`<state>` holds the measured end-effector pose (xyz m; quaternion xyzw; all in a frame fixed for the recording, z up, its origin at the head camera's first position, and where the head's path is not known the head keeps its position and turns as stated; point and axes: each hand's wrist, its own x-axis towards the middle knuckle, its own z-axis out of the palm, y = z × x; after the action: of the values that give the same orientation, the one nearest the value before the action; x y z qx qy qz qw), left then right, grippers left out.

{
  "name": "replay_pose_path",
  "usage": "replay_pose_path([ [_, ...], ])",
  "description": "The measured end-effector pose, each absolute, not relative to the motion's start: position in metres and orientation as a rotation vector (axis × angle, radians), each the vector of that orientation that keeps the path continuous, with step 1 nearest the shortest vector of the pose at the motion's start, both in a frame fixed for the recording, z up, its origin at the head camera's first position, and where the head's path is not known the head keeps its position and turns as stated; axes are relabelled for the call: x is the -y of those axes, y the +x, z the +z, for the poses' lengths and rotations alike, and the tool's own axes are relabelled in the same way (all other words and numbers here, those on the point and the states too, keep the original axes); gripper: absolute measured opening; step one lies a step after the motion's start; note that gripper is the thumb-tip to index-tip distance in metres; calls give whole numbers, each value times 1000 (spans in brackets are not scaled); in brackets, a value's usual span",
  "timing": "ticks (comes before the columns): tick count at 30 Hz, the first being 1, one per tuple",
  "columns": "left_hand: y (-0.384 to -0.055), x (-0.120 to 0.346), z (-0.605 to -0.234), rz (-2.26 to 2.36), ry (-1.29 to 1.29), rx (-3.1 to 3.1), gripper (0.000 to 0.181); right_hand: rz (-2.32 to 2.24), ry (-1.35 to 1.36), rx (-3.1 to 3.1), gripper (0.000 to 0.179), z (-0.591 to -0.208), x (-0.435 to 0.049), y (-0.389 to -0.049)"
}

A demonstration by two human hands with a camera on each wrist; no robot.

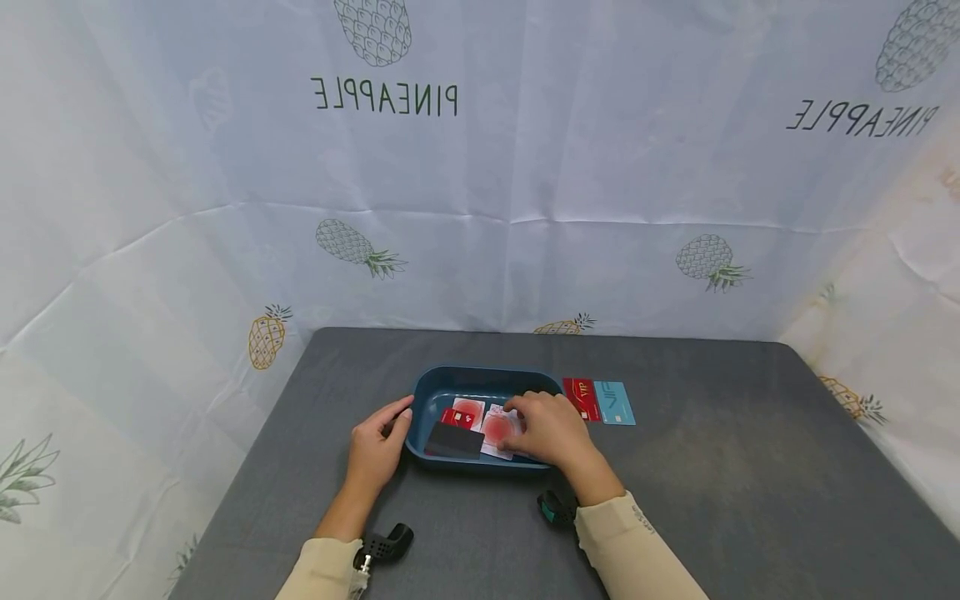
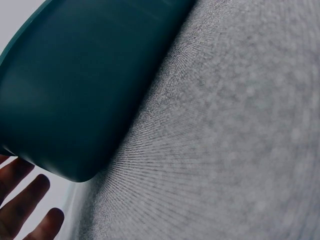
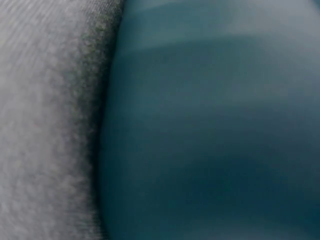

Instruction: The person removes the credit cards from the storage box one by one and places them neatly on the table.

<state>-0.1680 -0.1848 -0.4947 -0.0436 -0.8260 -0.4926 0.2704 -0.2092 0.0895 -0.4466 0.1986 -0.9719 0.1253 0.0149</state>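
A dark blue tray [image 1: 491, 373] stands on the grey table, its outer side also filling much of both wrist views. My left hand [image 1: 377, 444] touches the tray's left rim; in the left wrist view its fingers [image 2: 25, 200] spread beside the tray's corner. Over the tray's right part is my right hand [image 1: 551, 429], thumb and index finger apart above a white card with a red circle [image 1: 498, 428]. Beside that card lie a similar card [image 1: 470, 407], a red card [image 1: 458, 418] and a black card [image 1: 454, 442]. The right wrist view does not show the right fingers.
Right of the tray, a red card [image 1: 582, 400] and a light blue card [image 1: 615, 403] lie side by side on the grey tabletop [image 1: 720, 450]. A pineapple-print cloth [image 1: 480, 167] hangs behind and at both sides. Each wrist wears a black device.
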Motion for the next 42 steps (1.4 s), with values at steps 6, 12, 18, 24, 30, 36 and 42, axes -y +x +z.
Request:
replay_pose_path([
  [6, -168, 185, -496, -1307, -108, 2235, 23, 331, 628, 3058, 62, -447, -89, -208],
  [12, -169, 185, -498, -1305, -116, 2234, 23, 309, 634, 3073, 65, -446, -88, -208],
  [18, -169, 185, -498, -1347, -102, 2236, 23, 315, 634, 3084, 65, -446, -89, -208],
  [24, -168, 185, -498, -1366, -101, 2238, 23, 338, 614, 3077, 69, -446, -89, -210],
  [30, -168, 185, -497, -1355, -101, 2236, 23, 390, 603, 3062, 67, -447, -89, -209],
  [36, -168, 185, -496, -1352, -96, 2240, 23, 435, 612, 3040, 51, -446, -91, -209],
  [42, -168, 184, -496, -1356, -94, 2244, 24, 453, 624, 3027, 29, -447, -93, -210],
])
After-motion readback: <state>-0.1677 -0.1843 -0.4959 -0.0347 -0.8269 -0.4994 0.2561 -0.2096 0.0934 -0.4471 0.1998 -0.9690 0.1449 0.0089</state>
